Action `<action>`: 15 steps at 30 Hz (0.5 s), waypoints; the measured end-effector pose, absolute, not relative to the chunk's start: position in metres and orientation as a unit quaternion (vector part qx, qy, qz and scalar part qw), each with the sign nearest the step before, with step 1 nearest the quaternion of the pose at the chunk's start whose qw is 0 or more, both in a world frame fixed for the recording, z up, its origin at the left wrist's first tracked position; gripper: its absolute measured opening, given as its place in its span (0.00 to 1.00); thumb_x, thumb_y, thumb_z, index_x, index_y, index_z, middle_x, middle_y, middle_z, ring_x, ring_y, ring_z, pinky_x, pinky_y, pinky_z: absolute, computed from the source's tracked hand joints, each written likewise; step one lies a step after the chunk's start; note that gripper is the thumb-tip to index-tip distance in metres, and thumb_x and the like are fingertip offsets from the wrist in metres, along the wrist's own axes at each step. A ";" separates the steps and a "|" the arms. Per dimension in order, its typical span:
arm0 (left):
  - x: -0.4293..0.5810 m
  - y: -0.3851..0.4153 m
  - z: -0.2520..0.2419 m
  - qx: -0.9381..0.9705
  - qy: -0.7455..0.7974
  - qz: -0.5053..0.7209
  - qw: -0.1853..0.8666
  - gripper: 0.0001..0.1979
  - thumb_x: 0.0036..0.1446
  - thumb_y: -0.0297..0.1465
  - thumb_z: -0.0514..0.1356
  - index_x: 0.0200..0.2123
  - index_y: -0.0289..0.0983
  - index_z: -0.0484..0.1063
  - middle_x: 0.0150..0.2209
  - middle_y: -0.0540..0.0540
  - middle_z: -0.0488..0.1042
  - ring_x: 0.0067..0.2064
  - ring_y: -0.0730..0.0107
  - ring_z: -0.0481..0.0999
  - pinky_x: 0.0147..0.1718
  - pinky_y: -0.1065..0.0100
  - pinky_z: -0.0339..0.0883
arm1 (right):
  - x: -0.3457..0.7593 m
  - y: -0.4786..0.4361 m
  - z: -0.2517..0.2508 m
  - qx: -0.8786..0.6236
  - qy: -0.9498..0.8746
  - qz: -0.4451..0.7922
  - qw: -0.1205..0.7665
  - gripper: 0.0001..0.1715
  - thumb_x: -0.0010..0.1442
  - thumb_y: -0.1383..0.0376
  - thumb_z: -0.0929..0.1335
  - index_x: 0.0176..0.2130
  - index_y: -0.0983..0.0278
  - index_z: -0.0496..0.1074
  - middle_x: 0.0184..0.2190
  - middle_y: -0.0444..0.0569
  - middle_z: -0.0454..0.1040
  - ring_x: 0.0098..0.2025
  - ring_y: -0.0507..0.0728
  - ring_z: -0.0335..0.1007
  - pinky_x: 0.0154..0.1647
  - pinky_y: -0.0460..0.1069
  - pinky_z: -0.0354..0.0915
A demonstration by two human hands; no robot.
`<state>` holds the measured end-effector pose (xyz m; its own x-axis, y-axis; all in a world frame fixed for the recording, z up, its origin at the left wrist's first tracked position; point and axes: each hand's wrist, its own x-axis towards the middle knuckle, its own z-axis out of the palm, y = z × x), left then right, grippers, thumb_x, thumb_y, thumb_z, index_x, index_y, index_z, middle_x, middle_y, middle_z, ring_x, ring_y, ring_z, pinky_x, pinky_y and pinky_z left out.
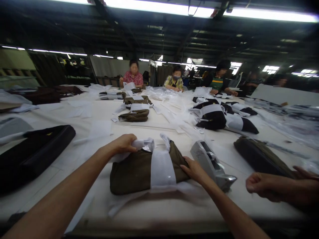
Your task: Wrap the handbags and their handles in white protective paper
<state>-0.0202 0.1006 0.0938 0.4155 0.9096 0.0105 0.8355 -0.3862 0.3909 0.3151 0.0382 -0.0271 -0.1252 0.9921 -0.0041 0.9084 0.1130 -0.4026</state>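
An olive-brown bag (pixel 132 172) lies in front of me with a white paper band (pixel 162 169) around its middle. White wrapping also covers its strap, which rises from the top edge. My left hand (pixel 124 144) is closed on the white-wrapped strap (pixel 139 143) at the bag's upper left. On the other side, my right hand (pixel 193 168) grips the bag's right edge, thumb above and fingers lower down. Just beyond that hand stands a grey tape dispenser (pixel 208 159). Thin white paper (pixel 184 190) shows under the bag's front edge.
Another person's hand (pixel 266 186) is at the right, near a dark bag (pixel 261 156). A black bag (pixel 37 152) lies left. Banded brown bags (pixel 136 114) and black bags (pixel 211 116) lie farther back. Several people sit across the white table (pixel 124 129), which has loose clear plastic (pixel 161 93).
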 end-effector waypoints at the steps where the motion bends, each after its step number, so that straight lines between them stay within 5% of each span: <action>1: -0.017 0.101 0.084 0.823 0.532 0.127 0.155 0.18 0.39 0.30 0.61 0.37 0.32 0.71 0.40 0.41 0.73 0.43 0.54 0.69 0.42 0.65 0.60 | 0.318 0.028 -0.030 -0.652 -0.729 0.155 0.136 0.25 0.56 0.60 0.63 0.51 0.69 0.63 0.39 0.58 0.74 0.42 0.61 0.70 0.40 0.52 0.63; 6: 0.012 0.042 0.038 0.815 0.530 0.223 0.065 0.23 0.53 0.31 0.53 0.53 0.33 0.59 0.57 0.37 0.57 0.59 0.54 0.52 0.55 0.55 0.47 | 0.319 0.013 -0.027 -0.670 -0.712 0.136 0.161 0.24 0.57 0.60 0.62 0.51 0.68 0.62 0.41 0.56 0.73 0.43 0.61 0.69 0.42 0.53 0.63; 12: 0.051 -0.056 -0.005 0.826 0.488 0.276 -0.054 0.15 0.54 0.30 0.55 0.46 0.35 0.67 0.48 0.38 0.67 0.49 0.55 0.64 0.46 0.57 0.55 | 0.290 -0.008 -0.001 -0.591 -0.743 0.038 0.313 0.18 0.59 0.63 0.61 0.49 0.64 0.65 0.44 0.54 0.69 0.46 0.59 0.64 0.48 0.53 0.61; 15: 0.063 -0.069 -0.017 0.801 0.516 0.286 -0.102 0.13 0.54 0.27 0.56 0.44 0.35 0.69 0.41 0.41 0.72 0.42 0.59 0.68 0.42 0.58 0.54 | 0.272 -0.037 0.000 -0.520 -0.793 0.055 0.313 0.14 0.59 0.63 0.62 0.45 0.63 0.68 0.40 0.52 0.70 0.42 0.57 0.65 0.43 0.50 0.63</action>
<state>0.0633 -0.0686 -0.0170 0.3028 0.7689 0.5632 0.8853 -0.4458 0.1326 0.2718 -0.0373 0.0001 -0.2644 0.8584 0.4396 0.7900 0.4543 -0.4117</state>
